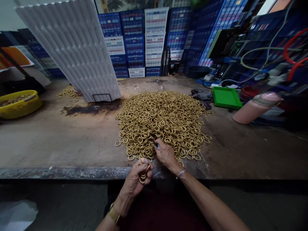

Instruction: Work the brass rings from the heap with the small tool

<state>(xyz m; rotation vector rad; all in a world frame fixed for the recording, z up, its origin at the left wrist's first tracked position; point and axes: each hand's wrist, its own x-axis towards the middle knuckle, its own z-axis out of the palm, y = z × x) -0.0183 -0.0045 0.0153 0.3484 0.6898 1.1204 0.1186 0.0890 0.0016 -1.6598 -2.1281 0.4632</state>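
A broad heap of brass-coloured metal rings (pixel 163 118) lies on the worktable. In front of its near edge, my left hand (pixel 138 175) is closed around several of these rings, which show between the thumb and fingers. My right hand (pixel 166 155) touches the near side of the heap, fingers curled together. At its fingertips is a small slim black and grey object (pixel 156 145), mostly hidden, so its kind cannot be made out.
A corrugated whitish panel (pixel 74 48) stands in a black wire holder (pixel 102 98) at the left. Behind it are a smaller ring pile (pixel 69 92) and part of another person's hand (pixel 77 92). A yellow basin (pixel 21 107), green tray (pixel 226 97) and pink bottle (pixel 255 108) flank the heap.
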